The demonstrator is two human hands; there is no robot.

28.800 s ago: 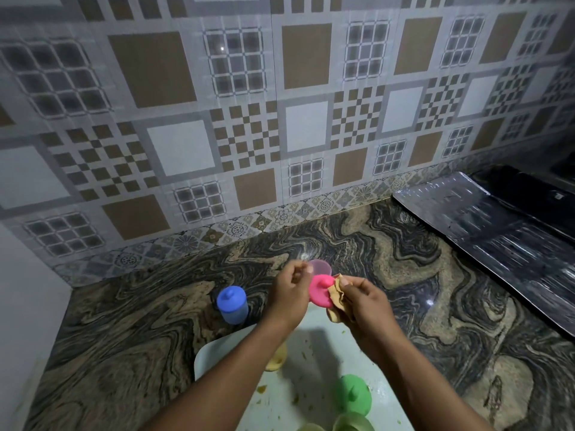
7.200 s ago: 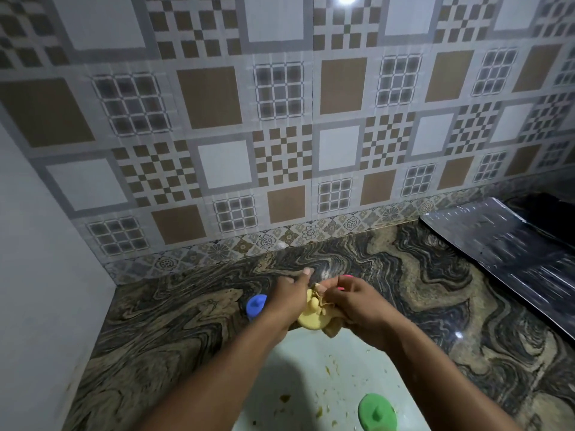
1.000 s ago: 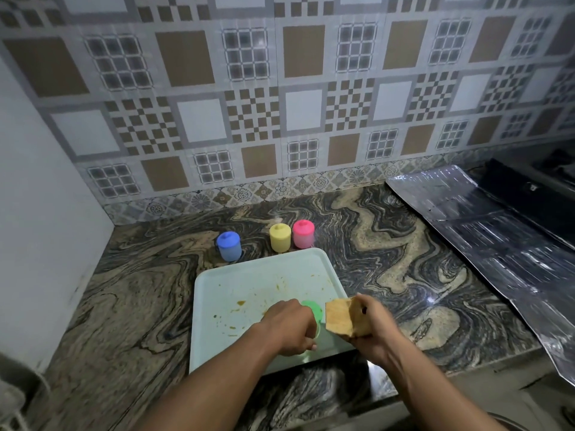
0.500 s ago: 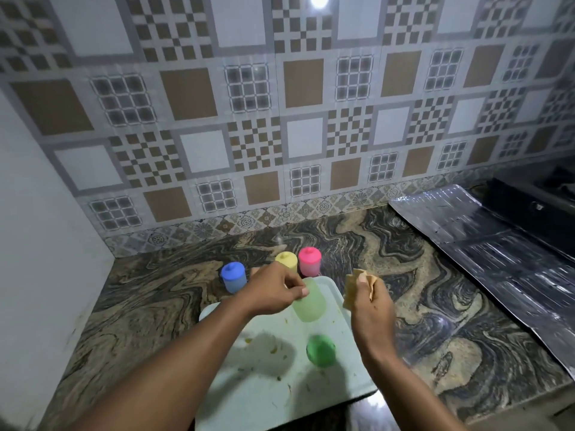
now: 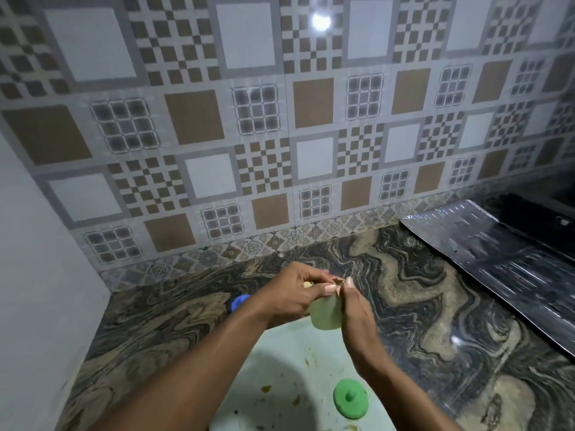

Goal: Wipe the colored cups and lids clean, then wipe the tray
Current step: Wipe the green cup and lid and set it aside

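**Wiping update: mid-air job**

Swung the right hand [image 5: 357, 318] in since half a second back, cloth [image 5: 337, 279] and all, now tight against the green cup [image 5: 325, 312]. Gripping that cup with the left hand [image 5: 292, 293], fingers curled round it, thumb on top. Right fingers clenched on the cloth, only a brown scrap of it showing at the cup's mouth. Holding the lot just over the far end of the tray [image 5: 280, 362]. Counted: one green lid [image 5: 350, 398] lying knob-up on the tray, one blue cup [image 5: 239, 301] peeking out behind the left wrist on the tabletop [image 5: 410, 293], one sliver of yellow cup [image 5: 307, 284] past the knuckles. Plus brownish smears [image 5: 266, 388] on the tray, one foil sheet [image 5: 497, 259] on the right.
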